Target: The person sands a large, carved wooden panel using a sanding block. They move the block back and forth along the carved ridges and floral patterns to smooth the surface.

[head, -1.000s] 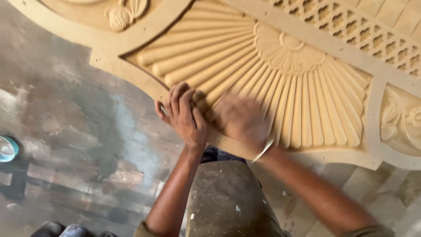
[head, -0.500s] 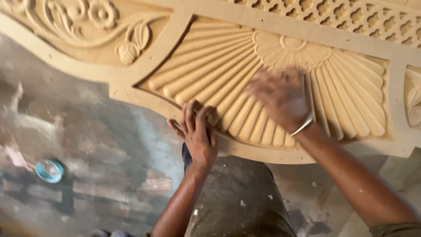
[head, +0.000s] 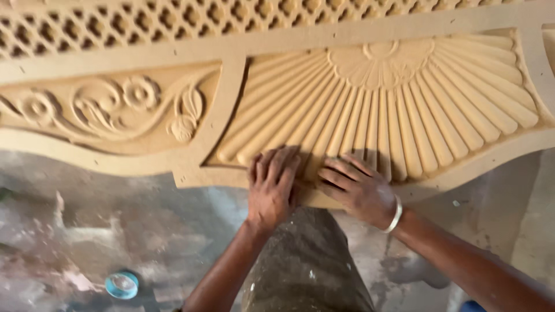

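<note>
Dusty floor (head: 87, 242) below; left hand (head: 272, 188) lies flat, bracing panel (head: 370, 115); right hand (head: 358, 188), at 3 o'clock, presses flat on flutes, gripping nothing.

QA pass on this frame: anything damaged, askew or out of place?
Nothing stands out. The carved panel looks intact, its fan ribs even, with the left hand and right hand flat on its lower edge. A small blue round thing lies on the dusty floor.
</note>
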